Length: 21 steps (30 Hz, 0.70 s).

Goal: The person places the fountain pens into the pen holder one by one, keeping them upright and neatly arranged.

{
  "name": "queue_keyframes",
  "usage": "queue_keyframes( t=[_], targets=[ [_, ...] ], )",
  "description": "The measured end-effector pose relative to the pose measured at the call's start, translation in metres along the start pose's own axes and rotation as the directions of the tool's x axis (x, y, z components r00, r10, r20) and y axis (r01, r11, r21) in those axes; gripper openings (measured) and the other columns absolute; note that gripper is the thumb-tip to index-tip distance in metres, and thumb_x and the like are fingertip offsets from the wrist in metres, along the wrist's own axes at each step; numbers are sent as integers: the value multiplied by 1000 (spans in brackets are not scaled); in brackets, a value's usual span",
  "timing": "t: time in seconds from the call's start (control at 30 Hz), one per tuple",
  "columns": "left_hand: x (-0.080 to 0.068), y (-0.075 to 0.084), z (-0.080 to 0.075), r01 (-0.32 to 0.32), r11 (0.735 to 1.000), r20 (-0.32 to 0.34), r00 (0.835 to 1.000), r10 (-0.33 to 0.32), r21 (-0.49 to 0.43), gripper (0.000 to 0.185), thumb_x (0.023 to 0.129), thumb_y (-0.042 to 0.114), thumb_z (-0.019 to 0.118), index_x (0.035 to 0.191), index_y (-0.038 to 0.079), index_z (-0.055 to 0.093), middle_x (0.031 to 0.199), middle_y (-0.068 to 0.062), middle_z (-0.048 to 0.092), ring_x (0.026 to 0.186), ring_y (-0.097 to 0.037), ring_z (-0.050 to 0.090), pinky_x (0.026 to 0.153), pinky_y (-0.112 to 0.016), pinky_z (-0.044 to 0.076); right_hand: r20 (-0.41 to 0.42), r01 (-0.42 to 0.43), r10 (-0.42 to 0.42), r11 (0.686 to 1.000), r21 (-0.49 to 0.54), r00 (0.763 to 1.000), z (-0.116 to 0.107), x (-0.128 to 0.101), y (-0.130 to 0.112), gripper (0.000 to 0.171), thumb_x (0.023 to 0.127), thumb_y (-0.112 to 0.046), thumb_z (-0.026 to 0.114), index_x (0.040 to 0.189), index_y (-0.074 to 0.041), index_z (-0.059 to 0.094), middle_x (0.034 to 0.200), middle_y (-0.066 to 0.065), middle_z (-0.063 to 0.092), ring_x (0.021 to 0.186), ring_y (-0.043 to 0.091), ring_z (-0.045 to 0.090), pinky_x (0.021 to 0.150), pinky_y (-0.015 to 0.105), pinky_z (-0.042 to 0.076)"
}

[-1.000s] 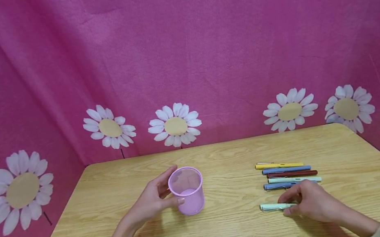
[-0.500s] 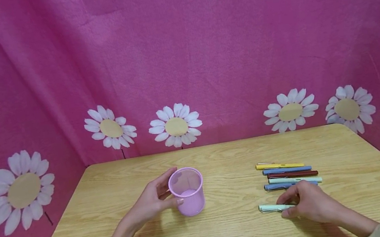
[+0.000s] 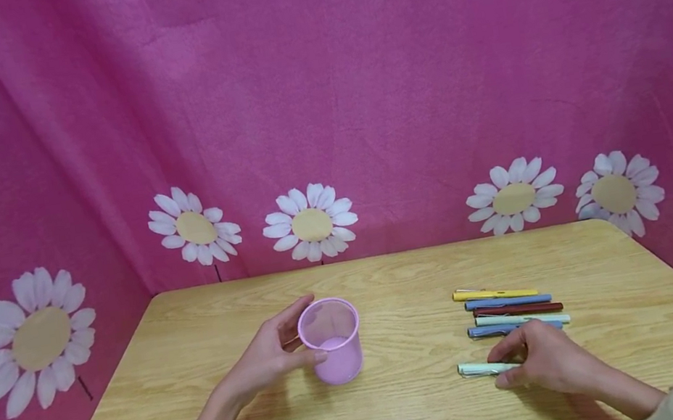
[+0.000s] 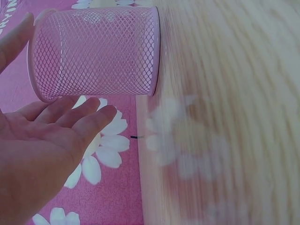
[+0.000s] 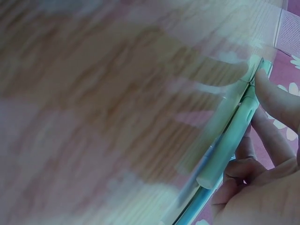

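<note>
A pink mesh pen cup stands upright on the table, and nothing shows inside it. My left hand holds it from the left, thumb across the near side and fingers behind. In the left wrist view, thumb and fingers lie on opposite sides of the cup near its rim. My right hand pinches a mint-green pen between thumb and fingers, low over the wood. The pen's clip end points left; its other end is hidden by the hand in the head view.
Just behind the right hand lie several pens in a row: a yellow pen, a blue pen, a dark red pen, another mint pen and a second blue pen. A pink daisy-print cloth surrounds the wooden table.
My right hand has shifted very slightly to the left with the mint-green pen. The left hand keeps its hold on the cup, and the row of pens stays put.
</note>
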<state>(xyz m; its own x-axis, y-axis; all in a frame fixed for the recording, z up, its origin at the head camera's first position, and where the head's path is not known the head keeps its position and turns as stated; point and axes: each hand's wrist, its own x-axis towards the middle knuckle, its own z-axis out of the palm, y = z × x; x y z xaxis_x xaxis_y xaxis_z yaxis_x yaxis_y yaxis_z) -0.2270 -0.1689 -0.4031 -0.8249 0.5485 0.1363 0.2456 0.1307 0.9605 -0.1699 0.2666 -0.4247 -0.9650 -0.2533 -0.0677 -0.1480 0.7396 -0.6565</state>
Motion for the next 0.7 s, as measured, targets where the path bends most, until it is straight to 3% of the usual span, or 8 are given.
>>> queue_keyframes(
  t=[0.4, 0.7],
  targets=[
    [3, -1, 3, -6, 1000, -3, 1000, 6, -15, 98, 88, 8, 84, 163, -8, 23, 164, -26, 36, 145, -44, 44, 119, -54, 36, -2, 7, -7, 1000, 7, 1000, 1, 0, -1, 24, 75, -20, 97, 94, -15, 84, 91, -6, 77, 82, 14, 57, 65, 25, 44],
    [4, -4, 3, -5, 999, 5, 1000, 5, -36, 100, 87, 7, 85, 163, -9, 22, 157, -28, 44, 141, -48, 47, 117, -56, 38, -11, 22, -22, 1000, -8, 1000, 3, -2, -3, 22, 74, -17, 97, 91, -16, 83, 86, -9, 75, 75, 10, 55, 61, 25, 45]
  ],
)
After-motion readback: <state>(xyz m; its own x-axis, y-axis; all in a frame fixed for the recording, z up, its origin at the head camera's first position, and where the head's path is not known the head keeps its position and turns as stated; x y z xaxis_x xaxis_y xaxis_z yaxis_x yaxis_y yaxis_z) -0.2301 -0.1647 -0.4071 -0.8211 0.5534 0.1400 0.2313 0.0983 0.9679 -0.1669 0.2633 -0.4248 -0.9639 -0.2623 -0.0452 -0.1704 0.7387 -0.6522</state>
